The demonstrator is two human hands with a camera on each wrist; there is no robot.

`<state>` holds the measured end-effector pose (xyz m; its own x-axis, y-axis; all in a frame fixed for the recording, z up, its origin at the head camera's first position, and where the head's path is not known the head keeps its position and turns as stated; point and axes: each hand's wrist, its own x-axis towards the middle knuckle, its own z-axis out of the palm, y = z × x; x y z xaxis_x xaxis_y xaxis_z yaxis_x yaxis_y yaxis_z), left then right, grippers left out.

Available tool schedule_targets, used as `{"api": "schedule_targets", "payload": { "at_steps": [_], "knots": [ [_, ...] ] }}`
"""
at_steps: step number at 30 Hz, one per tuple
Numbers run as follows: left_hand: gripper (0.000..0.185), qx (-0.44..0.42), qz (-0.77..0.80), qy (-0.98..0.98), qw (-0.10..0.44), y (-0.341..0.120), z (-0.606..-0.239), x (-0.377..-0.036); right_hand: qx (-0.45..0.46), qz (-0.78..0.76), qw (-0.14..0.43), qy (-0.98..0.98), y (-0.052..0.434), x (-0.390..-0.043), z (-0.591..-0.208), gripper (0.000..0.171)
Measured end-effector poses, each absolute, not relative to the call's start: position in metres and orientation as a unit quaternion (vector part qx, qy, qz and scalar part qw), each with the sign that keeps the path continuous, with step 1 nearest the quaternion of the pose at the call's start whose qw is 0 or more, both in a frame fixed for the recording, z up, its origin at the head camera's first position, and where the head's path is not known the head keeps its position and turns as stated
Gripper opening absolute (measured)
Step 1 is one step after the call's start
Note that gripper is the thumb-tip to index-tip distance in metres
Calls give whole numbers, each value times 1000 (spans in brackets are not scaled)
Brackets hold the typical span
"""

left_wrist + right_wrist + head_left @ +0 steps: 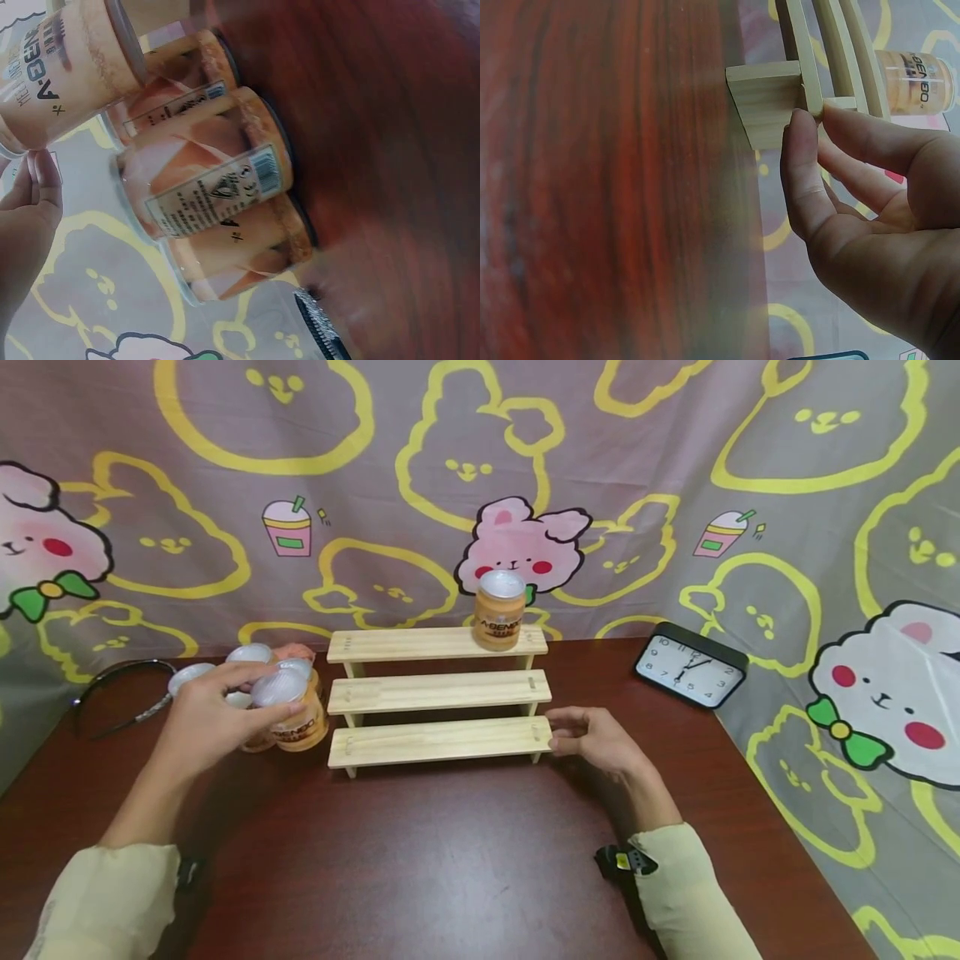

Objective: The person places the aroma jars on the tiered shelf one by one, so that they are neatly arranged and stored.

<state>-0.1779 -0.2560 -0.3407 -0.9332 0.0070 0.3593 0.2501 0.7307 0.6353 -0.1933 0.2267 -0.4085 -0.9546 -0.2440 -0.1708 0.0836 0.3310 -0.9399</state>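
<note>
My left hand (202, 714) grips an orange can (300, 731) near its clear-lidded top. In the left wrist view, that can (64, 75) hangs tilted above the table, beside several similar cans (210, 165) standing close together. A three-step wooden rack (438, 741) is at the middle of the table. The right end of its lowest step is pinched between thumb and fingers of my right hand (600, 743), and the right wrist view shows the fingertips on that board's corner (810, 90). Another orange can (500, 614) stands upright on the top step, toward the right.
A white-faced clock (690, 668) with a black case stands at the back right. Far left lies a thin dark loop (112, 693) with a silvery section. Something pink (294, 652) shows behind the cans. A patterned curtain (405, 527) hangs along the table's back.
</note>
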Motion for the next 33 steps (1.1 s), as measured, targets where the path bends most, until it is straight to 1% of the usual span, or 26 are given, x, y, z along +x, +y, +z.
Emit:
{"api": "schedule_targets", "payload": {
  "at_steps": [6, 11, 16, 23, 28, 33],
  "knots": [
    [56, -56, -360, -911, 194, -248, -331, -181, -48, -575, 141, 805, 226, -194, -407, 48],
    [58, -29, -364, -906, 213, -242, -322, -184, -46, -576, 142, 804, 226, -193, -405, 49],
    [56, -28, -376, -897, 229, -236, -315, -187, -44, -571, 140, 808, 227, -193, -405, 48],
    [54, -16, -407, -887, 217, -226, -310, -189, -57, -582, 147, 798, 229, -192, -407, 49],
    [53, -29, -404, -880, 246, -220, -305, -196, -54, -585, 150, 795, 227, -193, -407, 48],
    [55, -36, -424, -872, 244, -210, -298, -203, -50, -583, 149, 797, 227, -193, -405, 48]
  ]
}}
